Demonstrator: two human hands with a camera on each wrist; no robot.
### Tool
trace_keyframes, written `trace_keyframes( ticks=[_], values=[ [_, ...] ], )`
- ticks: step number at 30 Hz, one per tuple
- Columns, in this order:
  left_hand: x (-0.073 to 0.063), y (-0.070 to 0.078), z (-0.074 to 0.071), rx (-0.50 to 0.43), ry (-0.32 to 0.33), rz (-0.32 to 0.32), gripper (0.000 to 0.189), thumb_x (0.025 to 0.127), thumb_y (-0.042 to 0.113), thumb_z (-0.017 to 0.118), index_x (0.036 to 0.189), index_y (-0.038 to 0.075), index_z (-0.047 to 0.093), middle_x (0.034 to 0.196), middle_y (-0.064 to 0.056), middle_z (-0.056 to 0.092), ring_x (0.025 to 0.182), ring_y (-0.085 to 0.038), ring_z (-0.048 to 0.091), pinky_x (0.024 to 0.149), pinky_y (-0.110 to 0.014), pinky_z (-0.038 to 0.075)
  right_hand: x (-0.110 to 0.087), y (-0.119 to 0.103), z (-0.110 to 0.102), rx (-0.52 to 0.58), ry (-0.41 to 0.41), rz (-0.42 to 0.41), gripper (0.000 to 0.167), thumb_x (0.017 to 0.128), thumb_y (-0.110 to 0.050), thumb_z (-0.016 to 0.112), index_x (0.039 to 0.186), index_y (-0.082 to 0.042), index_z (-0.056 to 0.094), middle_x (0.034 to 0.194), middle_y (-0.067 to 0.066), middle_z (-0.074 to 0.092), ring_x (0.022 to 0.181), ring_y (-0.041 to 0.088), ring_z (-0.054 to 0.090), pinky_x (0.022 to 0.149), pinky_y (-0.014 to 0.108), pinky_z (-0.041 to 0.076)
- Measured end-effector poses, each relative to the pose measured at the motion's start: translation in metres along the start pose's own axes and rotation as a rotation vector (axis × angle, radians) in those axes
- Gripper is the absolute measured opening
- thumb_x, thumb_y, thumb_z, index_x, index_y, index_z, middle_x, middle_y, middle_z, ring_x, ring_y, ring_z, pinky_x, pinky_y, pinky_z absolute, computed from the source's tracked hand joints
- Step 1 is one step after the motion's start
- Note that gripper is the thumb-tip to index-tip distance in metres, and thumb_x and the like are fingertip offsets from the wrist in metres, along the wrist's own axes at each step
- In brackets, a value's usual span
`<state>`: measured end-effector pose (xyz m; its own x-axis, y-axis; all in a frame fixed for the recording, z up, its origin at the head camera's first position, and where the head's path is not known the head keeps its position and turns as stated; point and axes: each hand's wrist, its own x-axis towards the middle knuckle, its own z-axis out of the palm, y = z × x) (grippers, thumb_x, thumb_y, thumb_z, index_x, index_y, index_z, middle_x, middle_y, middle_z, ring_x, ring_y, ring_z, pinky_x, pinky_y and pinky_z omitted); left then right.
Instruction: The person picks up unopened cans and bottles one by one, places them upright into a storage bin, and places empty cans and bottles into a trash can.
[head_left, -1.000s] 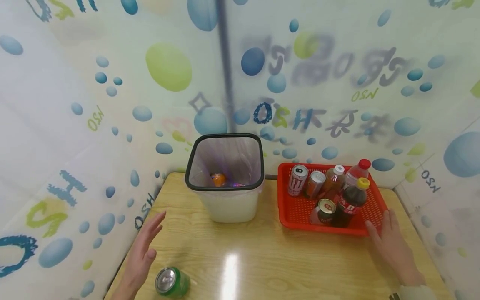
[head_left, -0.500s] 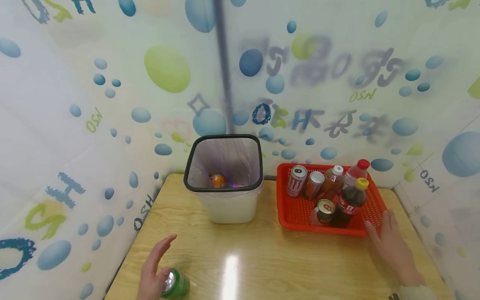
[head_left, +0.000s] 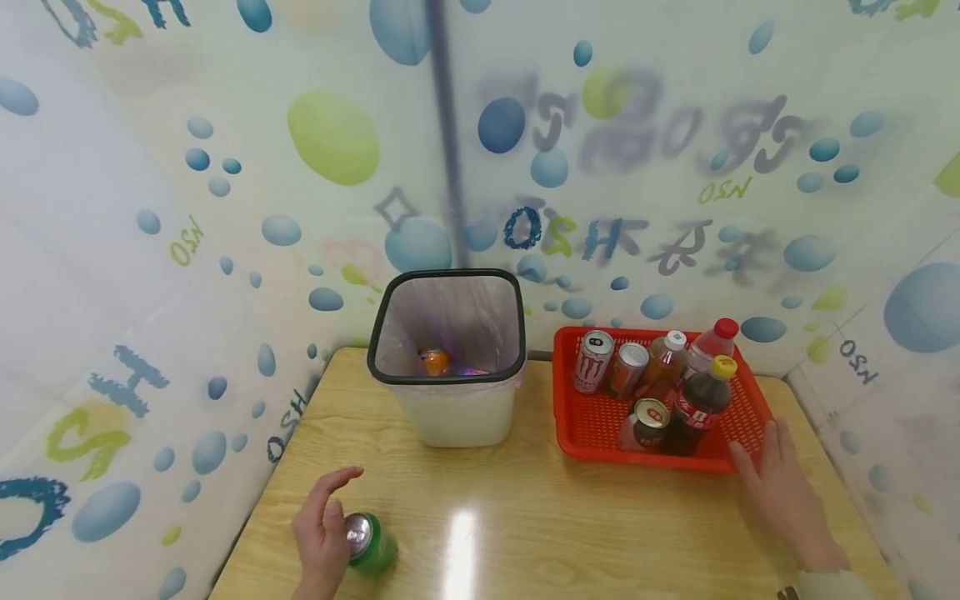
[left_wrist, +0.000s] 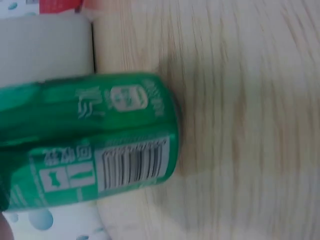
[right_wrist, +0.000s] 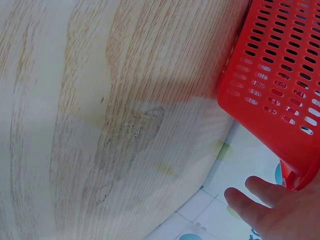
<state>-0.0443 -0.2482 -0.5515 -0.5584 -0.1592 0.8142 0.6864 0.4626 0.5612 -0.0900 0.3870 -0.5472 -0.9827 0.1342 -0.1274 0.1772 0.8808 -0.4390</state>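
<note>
In the head view my left hand (head_left: pixel 322 533) is beside a green drink can (head_left: pixel 378 554) at the front left of the table, its thumb against or close to the can's left side. The index finger bends over beyond the can, apart from it. In the left wrist view the can (left_wrist: pixel 95 140) shows its barcode, its base at the wooden tabletop. My right hand (head_left: pixel 787 500) rests at the front right corner of a red plastic basket (head_left: pixel 592 433), fingers extended. In the right wrist view the fingers of this hand (right_wrist: pixel 285 215) lie beside the basket's wall (right_wrist: pixel 270 125).
A white bin (head_left: pixel 465 421) with a black rim and liner stands at the back, an orange can (head_left: pixel 435 361) inside. The basket holds several drinks, among them a cola bottle (head_left: pixel 701 408) with a yellow cap and a pink can (head_left: pixel 594 362). Patterned sheets enclose the wooden table (head_left: pixel 555 533).
My left hand has come down and right to the green can, its index finger bending more. The can has shifted slightly right and away from me. My right hand has stayed at the basket.
</note>
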Motion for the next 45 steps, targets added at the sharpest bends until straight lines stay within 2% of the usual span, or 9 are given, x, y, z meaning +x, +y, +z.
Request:
trace_keyframes(
  ticks=[4, 12, 19, 23, 26, 31, 35, 41, 45],
  values=[
    [0.003, 0.000, 0.018, -0.021, 0.113, 0.073, 0.057, 0.113, 0.023, 0.034, 0.094, -0.020, 0.067, 0.087, -0.025, 0.071, 0.085, -0.006, 0.067, 0.090, -0.018, 0.050, 0.000, 0.001, 0.000, -0.002, -0.003, 0.005, 0.098, 0.108, -0.061, 0.027, 0.153, 0.015, -0.015, 0.158, 0.042, -0.019, 0.145, 0.064, -0.003, 0.099, 0.082, 0.026],
    [0.003, 0.004, 0.034, -0.004, 0.076, 0.152, 0.072, 0.107, 0.047, 0.050, 0.115, -0.024, 0.057, 0.115, -0.033, 0.063, 0.126, -0.027, 0.058, 0.113, -0.028, 0.038, 0.000, -0.001, -0.002, 0.001, -0.002, 0.019, 0.100, 0.107, -0.063, 0.028, 0.153, 0.016, -0.014, 0.159, 0.042, -0.016, 0.145, 0.064, 0.000, 0.100, 0.082, 0.026],
    [-0.034, -0.007, 0.014, 0.057, -0.061, -0.043, 0.109, 0.093, 0.067, 0.063, 0.148, -0.021, 0.028, 0.155, -0.035, 0.034, 0.155, -0.032, 0.021, 0.124, -0.031, 0.013, -0.001, -0.001, 0.001, 0.006, 0.028, -0.021, 0.097, 0.109, -0.059, 0.029, 0.154, 0.016, -0.012, 0.159, 0.042, -0.016, 0.146, 0.063, -0.001, 0.102, 0.081, 0.023],
    [-0.046, -0.012, 0.008, -0.001, -0.174, -0.149, 0.125, 0.081, 0.065, 0.079, 0.157, -0.014, 0.018, 0.164, -0.030, 0.024, 0.157, -0.023, 0.018, 0.121, -0.021, 0.019, -0.001, 0.000, 0.001, 0.002, 0.032, -0.024, 0.097, 0.109, -0.059, 0.029, 0.154, 0.016, -0.012, 0.159, 0.041, -0.016, 0.146, 0.063, -0.002, 0.101, 0.082, 0.024],
    [-0.049, -0.013, 0.008, -0.082, -0.223, -0.214, 0.129, 0.072, 0.040, 0.095, 0.158, -0.012, 0.015, 0.163, -0.029, 0.029, 0.153, -0.014, 0.030, 0.116, -0.017, 0.030, -0.001, 0.000, 0.000, 0.000, 0.026, -0.024, 0.097, 0.109, -0.060, 0.028, 0.154, 0.017, -0.012, 0.159, 0.042, -0.015, 0.146, 0.063, -0.001, 0.102, 0.081, 0.024],
    [-0.050, -0.006, 0.011, 0.016, -0.239, -0.354, 0.086, 0.062, -0.005, 0.094, 0.139, -0.002, 0.056, 0.127, -0.014, 0.071, 0.117, -0.004, 0.065, 0.096, -0.012, 0.047, 0.000, 0.000, 0.000, 0.002, 0.011, -0.010, 0.098, 0.109, -0.060, 0.028, 0.154, 0.016, -0.014, 0.159, 0.042, -0.016, 0.145, 0.064, -0.001, 0.101, 0.082, 0.025],
    [-0.045, 0.003, 0.017, 0.142, -0.235, -0.411, 0.052, 0.066, -0.011, 0.088, 0.112, 0.010, 0.072, 0.105, -0.003, 0.076, 0.095, -0.003, 0.068, 0.079, -0.010, 0.051, 0.000, 0.001, 0.000, 0.007, 0.008, -0.010, 0.097, 0.109, -0.060, 0.027, 0.154, 0.014, -0.015, 0.159, 0.040, -0.020, 0.146, 0.063, -0.003, 0.100, 0.082, 0.025],
    [-0.030, 0.024, 0.028, 0.082, -0.211, -0.360, 0.045, 0.064, -0.019, 0.080, 0.104, -0.002, 0.069, 0.097, -0.014, 0.073, 0.089, -0.006, 0.069, 0.074, -0.012, 0.053, 0.001, 0.000, 0.001, 0.006, 0.013, -0.015, 0.097, 0.109, -0.059, 0.030, 0.154, 0.016, -0.013, 0.159, 0.042, -0.015, 0.146, 0.063, -0.002, 0.099, 0.082, 0.026],
    [-0.023, 0.026, 0.035, 0.035, -0.262, -0.261, 0.046, 0.065, -0.015, 0.081, 0.107, 0.000, 0.068, 0.100, -0.012, 0.072, 0.092, -0.006, 0.068, 0.078, -0.011, 0.052, 0.000, 0.000, 0.001, 0.007, 0.015, -0.007, 0.097, 0.109, -0.060, 0.028, 0.154, 0.016, -0.013, 0.159, 0.040, -0.018, 0.146, 0.063, -0.001, 0.099, 0.082, 0.027]
  ],
)
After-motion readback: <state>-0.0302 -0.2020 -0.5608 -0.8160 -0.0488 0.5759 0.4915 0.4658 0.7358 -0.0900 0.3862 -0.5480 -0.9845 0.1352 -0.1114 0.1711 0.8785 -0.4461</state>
